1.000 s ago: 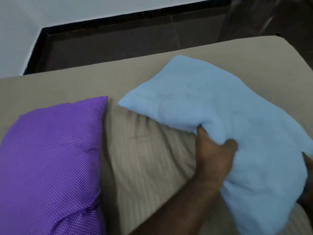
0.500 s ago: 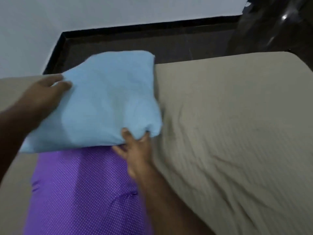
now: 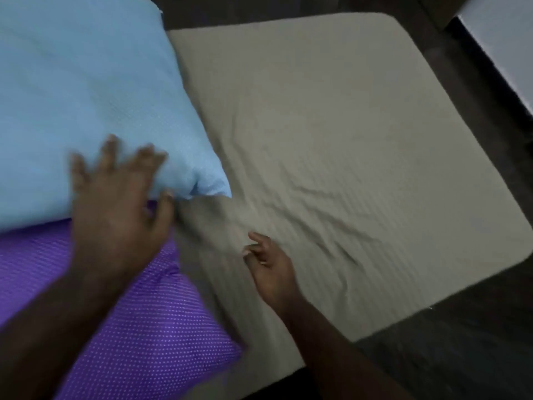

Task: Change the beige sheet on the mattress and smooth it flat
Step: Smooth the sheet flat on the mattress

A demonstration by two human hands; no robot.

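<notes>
The beige striped sheet [image 3: 340, 157] covers the mattress and is wrinkled across its middle and near side. A light blue pillow [image 3: 86, 96] lies at the left, stacked over the far part of a purple dotted pillow [image 3: 138, 321]. My left hand [image 3: 115, 215] is spread flat, fingers apart, on the blue pillow's near edge, motion-blurred. My right hand [image 3: 268, 264] hovers just above the sheet to the right of the purple pillow, fingers loosely curled, holding nothing.
Dark floor [image 3: 450, 356] borders the mattress on the right and near side. A white wall [image 3: 501, 44] shows at the top right. The mattress's right corners are rounded, with the sheet pulled over them.
The blue pillow has been set down on the purple pillow. My right hand has let go of it and moved right over the sheet. The view has swung to the right.
</notes>
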